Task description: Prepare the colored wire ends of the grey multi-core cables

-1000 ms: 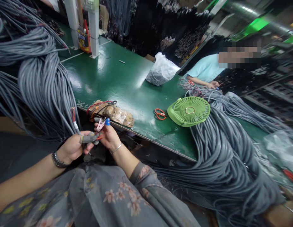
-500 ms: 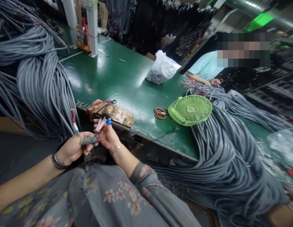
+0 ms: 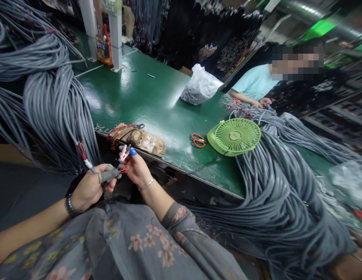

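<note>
Thin coloured wires, lower left
Left hand pinches smooth grey cable; right hand pinches a forked pink piece. Glossy table, centre.

Just above my right hand, left of centre, the brown taped block blocks the near edge of the green tabletop; I could pass over it. Beyond, mid-frame, a broad lane runs up to the white plastic bag. Grey cables wall off the left; orange scissors, then a green fan, obstruct the right.
</note>
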`<state>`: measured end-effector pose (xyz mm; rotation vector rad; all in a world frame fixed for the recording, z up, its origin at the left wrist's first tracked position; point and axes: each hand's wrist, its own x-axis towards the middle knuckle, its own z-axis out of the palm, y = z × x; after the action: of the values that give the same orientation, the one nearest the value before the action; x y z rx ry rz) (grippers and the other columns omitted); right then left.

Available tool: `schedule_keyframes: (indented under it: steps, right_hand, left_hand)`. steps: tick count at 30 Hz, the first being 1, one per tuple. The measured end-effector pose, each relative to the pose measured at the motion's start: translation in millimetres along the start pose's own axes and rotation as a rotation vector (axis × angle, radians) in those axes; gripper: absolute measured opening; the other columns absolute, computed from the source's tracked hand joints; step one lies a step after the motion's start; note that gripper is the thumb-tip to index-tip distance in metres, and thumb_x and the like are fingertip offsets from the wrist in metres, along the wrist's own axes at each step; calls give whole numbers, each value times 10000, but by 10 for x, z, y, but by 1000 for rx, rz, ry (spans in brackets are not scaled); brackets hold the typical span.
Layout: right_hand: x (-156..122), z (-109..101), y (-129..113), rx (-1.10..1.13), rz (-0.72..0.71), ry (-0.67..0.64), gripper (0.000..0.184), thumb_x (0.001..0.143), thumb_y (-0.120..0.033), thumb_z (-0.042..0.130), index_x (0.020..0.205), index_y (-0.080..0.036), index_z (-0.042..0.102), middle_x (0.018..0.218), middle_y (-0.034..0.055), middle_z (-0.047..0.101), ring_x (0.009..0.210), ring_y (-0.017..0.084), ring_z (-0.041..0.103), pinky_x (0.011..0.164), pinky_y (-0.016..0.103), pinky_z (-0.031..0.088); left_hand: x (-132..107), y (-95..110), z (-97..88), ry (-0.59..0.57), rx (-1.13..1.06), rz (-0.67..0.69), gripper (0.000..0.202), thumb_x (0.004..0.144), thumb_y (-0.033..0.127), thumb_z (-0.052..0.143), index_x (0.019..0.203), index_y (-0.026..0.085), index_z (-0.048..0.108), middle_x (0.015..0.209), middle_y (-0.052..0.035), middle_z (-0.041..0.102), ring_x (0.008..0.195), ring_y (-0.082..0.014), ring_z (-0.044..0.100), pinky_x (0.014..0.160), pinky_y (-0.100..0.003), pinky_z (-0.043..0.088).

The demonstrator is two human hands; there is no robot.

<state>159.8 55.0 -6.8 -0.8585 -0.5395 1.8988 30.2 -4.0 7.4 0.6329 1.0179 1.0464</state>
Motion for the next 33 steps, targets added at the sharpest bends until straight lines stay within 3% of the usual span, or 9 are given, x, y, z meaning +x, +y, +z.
schedule_keyframes:
  steps: [3,6,9,13,20,30,33]
  right_hand:
    - [44,-49,76,-95,-204,51,383,712,-522,807,690,-174,648,581,-33,598,525,88,502,492,189,413]
    - [90,-80,145,-229,-381,130,492,720,-642,745,608,-178,628,530,-35,553,509,88,466,513,204,402]
    - [112,-52,150,-198,-267,101,513,797,-682,652,692,-180,657,568,-14,584,529,117,495,535,238,430]
    - [111,32,110,-9,-60,57,473,832,-634,663,753,-168,651,623,3,623,542,132,526,554,265,475]
    - [109,96,93,109,-51,98,401,833,-524,728,710,-153,637,615,-10,606,559,104,527,564,218,475]
    - [20,98,56,124,43,66,460,928,-603,558,812,-169,658,681,2,624,578,107,527,546,210,455]
    - [-3,76,40,101,59,31,413,919,-572,591,824,-174,648,724,6,653,606,109,548,574,216,474]
  left_hand:
    - [10,12,20,-4,-11,-9,414,415,448,898,568,146,660,434,-2,549,380,-76,435,355,-170,356]
    - [19,16,32,-12,-7,-14,379,431,418,887,563,149,655,446,-5,561,387,-81,447,367,-176,373]
    - [37,12,38,-3,-3,-14,354,449,403,867,549,149,641,447,-6,563,387,-81,455,378,-179,379]
    - [59,13,52,11,0,-13,335,462,403,836,550,151,635,440,-1,555,384,-78,453,380,-174,360]
    - [48,-7,43,41,20,-13,328,476,405,806,544,150,611,451,1,556,391,-78,457,389,-180,362]
    - [-10,-58,25,11,34,6,378,484,443,854,553,149,627,469,-4,565,411,-91,482,406,-194,397]
    - [-54,-76,0,-8,19,9,433,465,485,891,549,149,630,472,-1,564,414,-88,479,403,-191,401]
